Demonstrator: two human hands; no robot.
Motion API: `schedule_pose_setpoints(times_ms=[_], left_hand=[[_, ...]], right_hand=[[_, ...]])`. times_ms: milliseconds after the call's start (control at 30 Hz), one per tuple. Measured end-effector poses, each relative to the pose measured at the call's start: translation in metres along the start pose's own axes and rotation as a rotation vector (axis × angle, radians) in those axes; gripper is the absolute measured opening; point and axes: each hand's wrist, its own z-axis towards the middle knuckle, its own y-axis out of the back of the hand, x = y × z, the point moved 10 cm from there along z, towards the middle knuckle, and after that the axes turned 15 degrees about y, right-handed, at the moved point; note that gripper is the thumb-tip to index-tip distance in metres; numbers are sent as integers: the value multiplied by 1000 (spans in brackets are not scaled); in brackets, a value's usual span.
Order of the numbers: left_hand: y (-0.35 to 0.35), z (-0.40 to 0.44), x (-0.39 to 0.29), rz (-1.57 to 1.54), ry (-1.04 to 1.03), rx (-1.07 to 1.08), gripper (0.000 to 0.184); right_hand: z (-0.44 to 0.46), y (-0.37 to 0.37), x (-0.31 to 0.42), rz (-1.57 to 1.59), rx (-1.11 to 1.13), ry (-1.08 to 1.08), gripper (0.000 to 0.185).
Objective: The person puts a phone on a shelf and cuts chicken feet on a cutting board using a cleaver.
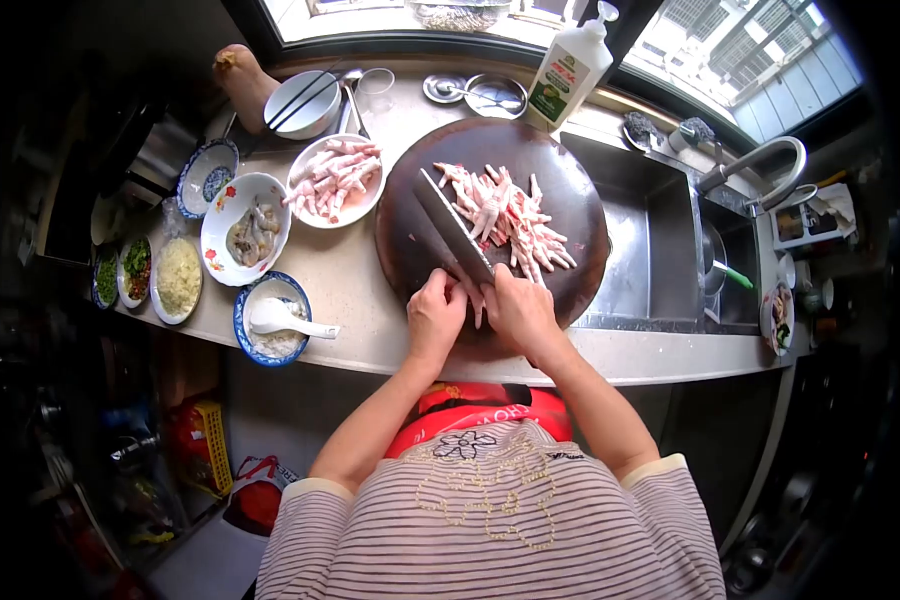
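Observation:
A round dark cutting board (410, 250) lies on the counter, with a pile of raw chicken feet (500, 210) on it. My right hand (518, 310) is closed round the handle of a cleaver (453, 225), whose wide blade points up and to the left, beside the pile. Near the board's front edge, my left hand (437, 315) is closed on one chicken foot (473, 298), which lies by the heel of the blade. More chicken feet (335, 180) fill a white plate (370, 205) behind and to the left of the board.
Left of the board are a flowered bowl (215, 215) with shrimp, a blue-rimmed bowl (242, 325) with a white spoon (290, 318), and dishes of chopped ingredients. A pump bottle (570, 70) stands behind the board. At the right are a sink (640, 230) and faucet (785, 150).

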Motion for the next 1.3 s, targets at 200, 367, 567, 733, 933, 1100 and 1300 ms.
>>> schedule_pose_setpoints(times_ms=[200,367,567,733,933,1100,1300], left_hand=[[-10,-1,-6,80,18,-42,16],[-12,3,5,-25,42,17,16],[-11,2,10,-54,-27,18,14],[-16,-6,34,-282,109,115,11],[-5,-12,24,-242,170,53,12],[-9,-12,32,-336,155,40,12],[-8,-8,28,-212,119,22,11]], right_hand=[[-9,-6,-16,207,-60,-33,24],[-13,-36,-67,973,-43,-209,21],[-17,-25,-58,965,-131,-271,20],[-35,36,5,169,-352,98,12],[-46,17,10,60,-209,83,11],[-47,59,49,38,-431,227,10],[-47,26,36,-27,-274,109,11]])
